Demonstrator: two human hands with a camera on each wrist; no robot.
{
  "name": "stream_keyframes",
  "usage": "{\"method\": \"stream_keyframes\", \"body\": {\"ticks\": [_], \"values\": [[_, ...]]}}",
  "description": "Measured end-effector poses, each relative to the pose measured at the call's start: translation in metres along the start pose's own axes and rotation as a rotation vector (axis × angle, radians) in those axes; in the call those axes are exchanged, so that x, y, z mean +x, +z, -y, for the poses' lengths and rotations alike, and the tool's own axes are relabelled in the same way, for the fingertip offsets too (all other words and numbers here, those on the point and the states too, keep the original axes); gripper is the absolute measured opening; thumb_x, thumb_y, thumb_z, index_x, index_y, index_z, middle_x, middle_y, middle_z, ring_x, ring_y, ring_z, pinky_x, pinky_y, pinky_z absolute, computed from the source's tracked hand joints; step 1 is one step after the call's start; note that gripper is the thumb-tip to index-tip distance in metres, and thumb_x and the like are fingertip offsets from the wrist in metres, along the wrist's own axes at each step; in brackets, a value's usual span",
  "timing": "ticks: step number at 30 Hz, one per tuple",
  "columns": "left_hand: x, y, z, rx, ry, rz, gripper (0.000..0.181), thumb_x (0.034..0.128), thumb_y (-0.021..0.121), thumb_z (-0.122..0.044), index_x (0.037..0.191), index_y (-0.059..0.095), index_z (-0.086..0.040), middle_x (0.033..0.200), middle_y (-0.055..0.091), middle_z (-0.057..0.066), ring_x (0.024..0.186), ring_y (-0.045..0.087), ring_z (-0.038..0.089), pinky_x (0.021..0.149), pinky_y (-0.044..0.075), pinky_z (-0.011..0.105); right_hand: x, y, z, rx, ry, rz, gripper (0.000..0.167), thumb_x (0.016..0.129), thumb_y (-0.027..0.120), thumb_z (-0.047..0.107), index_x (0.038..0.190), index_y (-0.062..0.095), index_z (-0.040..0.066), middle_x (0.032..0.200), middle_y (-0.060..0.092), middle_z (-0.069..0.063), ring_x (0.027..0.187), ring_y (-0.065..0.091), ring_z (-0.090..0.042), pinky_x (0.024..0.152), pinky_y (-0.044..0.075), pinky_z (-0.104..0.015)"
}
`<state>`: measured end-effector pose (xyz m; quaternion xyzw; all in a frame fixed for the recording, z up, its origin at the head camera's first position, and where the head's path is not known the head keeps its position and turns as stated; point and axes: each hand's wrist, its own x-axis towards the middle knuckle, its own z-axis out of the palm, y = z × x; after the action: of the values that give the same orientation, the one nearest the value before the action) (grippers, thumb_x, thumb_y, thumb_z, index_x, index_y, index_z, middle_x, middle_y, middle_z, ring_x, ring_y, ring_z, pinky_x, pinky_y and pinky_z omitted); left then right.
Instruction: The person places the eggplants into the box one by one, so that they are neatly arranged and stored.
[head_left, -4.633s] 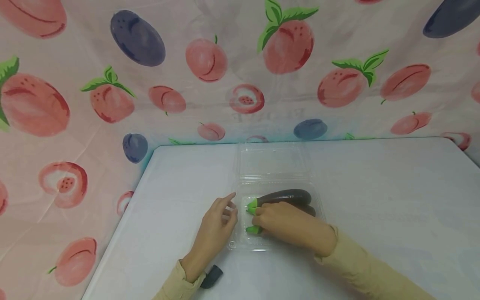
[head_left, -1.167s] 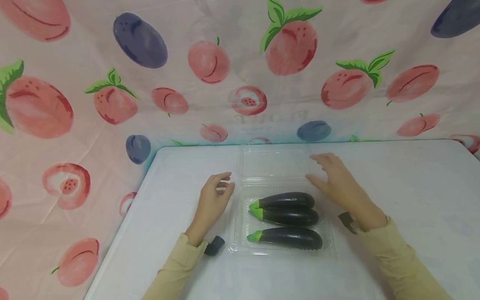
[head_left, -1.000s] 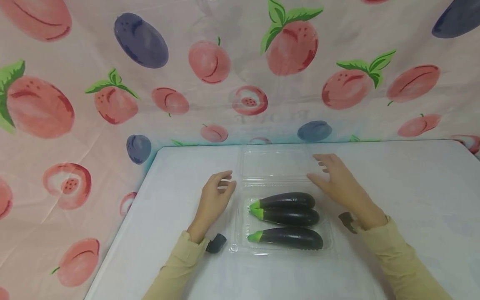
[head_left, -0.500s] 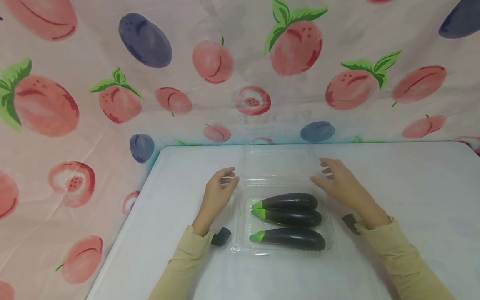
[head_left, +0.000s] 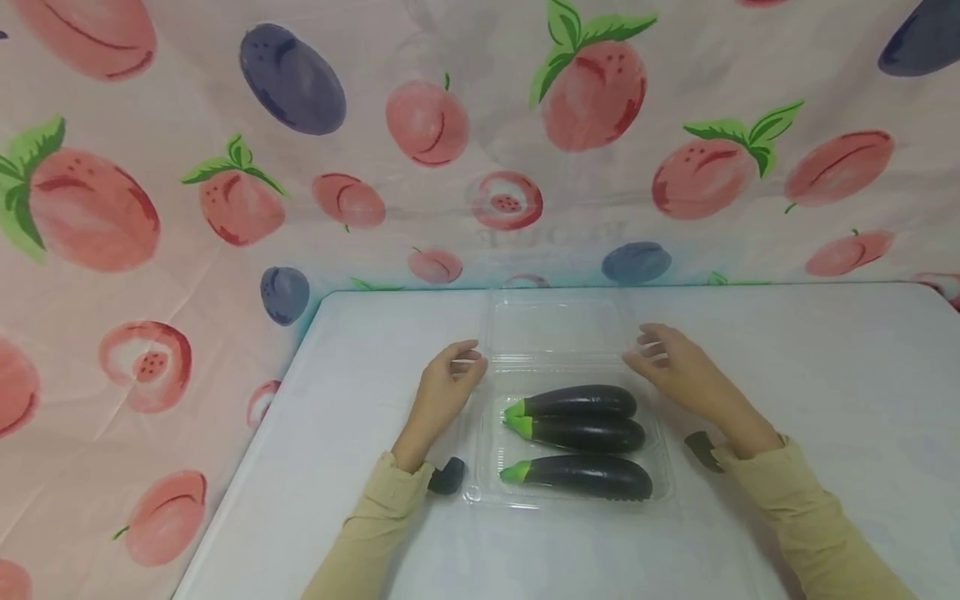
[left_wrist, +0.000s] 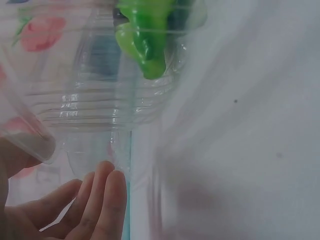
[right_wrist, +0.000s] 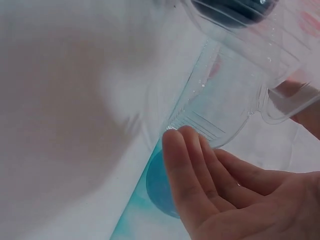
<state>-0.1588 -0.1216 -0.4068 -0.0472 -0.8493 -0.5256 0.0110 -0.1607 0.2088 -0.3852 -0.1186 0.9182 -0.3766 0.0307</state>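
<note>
A clear plastic clamshell box point(head_left: 487, 492) lies on the table with its lid point(head_left: 555, 327) folded back, away from me. Three dark eggplants lie side by side in the base: a far one point(head_left: 585, 402), a middle one point(head_left: 588, 433) and a near one point(head_left: 592, 477). Their green stem ends point left. My left hand point(head_left: 441, 390) is at the box's left side by the hinge, its thumb seen near a clear corner point(left_wrist: 42, 155). My right hand point(head_left: 681, 367) is at the lid's right side, fingers extended; fingertips point(right_wrist: 172, 137) appear against or just beside the lid edge. Firm contact is unclear.
The white table point(head_left: 810, 375) extends on both sides of the box. Behind it hangs a fruit-patterned cloth point(head_left: 465, 108). Dark wrist-worn devices sit under the left sleeve point(head_left: 447, 476) and the right sleeve point(head_left: 702, 451).
Several seconds ago my right hand was over the eggplants; it has since moved off to the lid's right side. In the last half second both hands drew slightly closer to the box.
</note>
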Motion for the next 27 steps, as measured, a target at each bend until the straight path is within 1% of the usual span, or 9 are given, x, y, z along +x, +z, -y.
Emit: {"method": "stream_keyframes", "body": {"ticks": [6, 9, 12, 21, 27], "values": [[0.0008, 0.0008, 0.0001, -0.048, -0.026, 0.029, 0.046, 0.0977, 0.062, -0.022, 0.137, 0.054, 0.001, 0.121, 0.066, 0.016, 0.105, 0.068, 0.029, 0.087, 0.059, 0.040, -0.0010, 0.0006, -0.0018, 0.021, -0.006, -0.014, 0.063, 0.100, 0.060, 0.026, 0.141, 0.037, -0.016, 0.131, 0.051, -0.035, 0.115, 0.057, -0.048, 0.099, 0.048, -0.059], [0.0007, 0.0008, 0.0001, -0.069, -0.016, 0.037, 0.046, 0.0977, 0.062, -0.021, 0.137, 0.053, 0.002, 0.121, 0.066, 0.017, 0.105, 0.068, 0.030, 0.086, 0.059, 0.040, -0.0012, 0.0005, -0.0033, 0.026, -0.016, -0.021, 0.063, 0.100, 0.061, 0.026, 0.141, 0.037, -0.015, 0.131, 0.052, -0.034, 0.115, 0.058, -0.048, 0.099, 0.049, -0.059], [0.0010, 0.0010, 0.0006, -0.090, -0.023, 0.040, 0.047, 0.0973, 0.063, -0.020, 0.137, 0.053, 0.002, 0.120, 0.066, 0.016, 0.105, 0.068, 0.029, 0.086, 0.059, 0.038, -0.0017, 0.0002, -0.0043, 0.034, -0.022, -0.029, 0.063, 0.099, 0.062, 0.025, 0.142, 0.037, -0.015, 0.130, 0.052, -0.034, 0.115, 0.058, -0.048, 0.099, 0.049, -0.059], [0.0025, 0.0029, 0.0032, -0.141, -0.029, 0.030, 0.048, 0.0964, 0.064, -0.016, 0.139, 0.051, 0.000, 0.118, 0.066, 0.016, 0.099, 0.069, 0.028, 0.082, 0.060, 0.034, -0.0029, -0.0017, -0.0057, 0.055, -0.018, -0.037, 0.066, 0.097, 0.065, 0.026, 0.143, 0.038, -0.012, 0.132, 0.053, -0.031, 0.117, 0.057, -0.047, 0.100, 0.048, -0.059], [0.0001, 0.0029, 0.0001, -0.186, -0.028, 0.013, 0.049, 0.0946, 0.066, -0.013, 0.139, 0.051, -0.001, 0.118, 0.065, 0.017, 0.097, 0.069, 0.031, 0.081, 0.060, 0.034, -0.0044, -0.0050, -0.0056, 0.079, -0.039, -0.070, 0.068, 0.093, 0.071, 0.022, 0.144, 0.039, -0.008, 0.129, 0.056, -0.029, 0.116, 0.059, -0.044, 0.099, 0.049, -0.058]]}}
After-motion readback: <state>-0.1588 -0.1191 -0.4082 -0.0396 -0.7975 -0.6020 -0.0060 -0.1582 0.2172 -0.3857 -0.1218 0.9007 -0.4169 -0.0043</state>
